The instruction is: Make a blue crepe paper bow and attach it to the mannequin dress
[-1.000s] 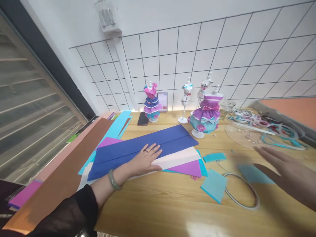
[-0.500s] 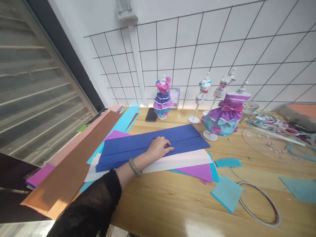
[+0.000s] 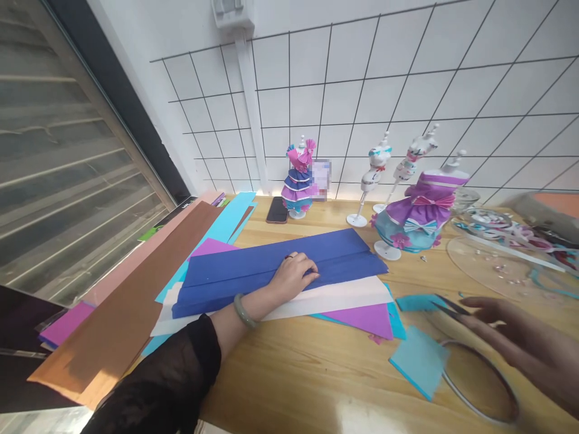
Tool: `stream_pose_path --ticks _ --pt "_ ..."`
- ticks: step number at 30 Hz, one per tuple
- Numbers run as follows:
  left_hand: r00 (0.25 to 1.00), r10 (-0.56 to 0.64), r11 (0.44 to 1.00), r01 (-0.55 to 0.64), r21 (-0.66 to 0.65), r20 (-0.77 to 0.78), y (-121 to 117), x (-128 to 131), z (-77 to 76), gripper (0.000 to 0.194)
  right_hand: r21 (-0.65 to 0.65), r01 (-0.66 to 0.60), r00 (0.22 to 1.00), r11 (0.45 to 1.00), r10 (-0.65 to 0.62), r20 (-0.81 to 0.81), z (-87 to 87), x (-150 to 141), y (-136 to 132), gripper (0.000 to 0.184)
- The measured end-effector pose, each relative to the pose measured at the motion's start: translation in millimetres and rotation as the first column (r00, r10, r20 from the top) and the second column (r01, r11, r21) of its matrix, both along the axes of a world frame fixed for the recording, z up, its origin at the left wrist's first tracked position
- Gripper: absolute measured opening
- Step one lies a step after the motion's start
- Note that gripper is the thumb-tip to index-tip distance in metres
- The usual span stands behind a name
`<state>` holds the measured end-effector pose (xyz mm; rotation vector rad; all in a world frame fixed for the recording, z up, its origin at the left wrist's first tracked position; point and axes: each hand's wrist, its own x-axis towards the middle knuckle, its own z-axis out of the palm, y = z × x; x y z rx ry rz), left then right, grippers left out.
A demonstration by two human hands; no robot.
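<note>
One unreadable card (image 3: 321, 175); left fingers (image 3: 309, 265) curled, paper (image 3: 337, 248) grip unclear; right fingers (image 3: 485, 305) clasping tool (image 3: 451, 307).

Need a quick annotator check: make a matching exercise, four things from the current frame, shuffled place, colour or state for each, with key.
Things:
1. Left hand
2. Right hand
3. Phone
4. Bracelet

Descriptions:
A. Grey-green
B. Holding a dark two-pointed tool
C. Lying beside a dressed mannequin
D. Resting on the dark blue paper

Pairs: 1-D, 2-B, 3-C, 4-A
</note>
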<state>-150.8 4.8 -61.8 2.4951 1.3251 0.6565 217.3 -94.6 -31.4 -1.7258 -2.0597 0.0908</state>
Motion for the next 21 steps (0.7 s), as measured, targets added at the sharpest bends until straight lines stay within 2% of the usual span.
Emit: stream_pose_path --ticks 2,4,7,11,17,21 --pt "1.0 0.0 1.0 0.001 -0.012 0.027 1 0 0.0 0.016 -0.239 -0.132 0.983 0.962 0.096 -0.159 9.0 -34 4 0.03" --pt "0.998 0.001 1.0 0.0 -0.029 0.056 1 0 0.2 0.015 -0.337 -0.243 0.959 0.909 0.175 -0.221 15.8 -65 7 0.03" --pt "0.995 0.003 0.999 0.002 -0.049 0.096 1 0 0.6 0.014 -0.342 -0.349 0.927 0.873 0.267 -0.263 18.4 -95 15 0.03" --pt "0.991 0.004 0.998 0.003 -0.057 0.131 2 -1 -0.1 0.014 -0.397 -0.444 0.89 0.803 0.344 -0.298 16.2 -109 30 0.031" --pt "0.982 0.015 0.996 0.002 -0.09 0.19 3 -2 -1.9 0.012 -0.367 -0.441 0.898 0.819 0.4 -0.184 18.3 -117 39 0.032" --pt "0.974 0.043 0.988 -0.009 -0.154 0.221 3 -3 -1.2 0.013 -0.297 -0.467 0.883 0.833 0.458 -0.104 14.9 -118 42 0.034"
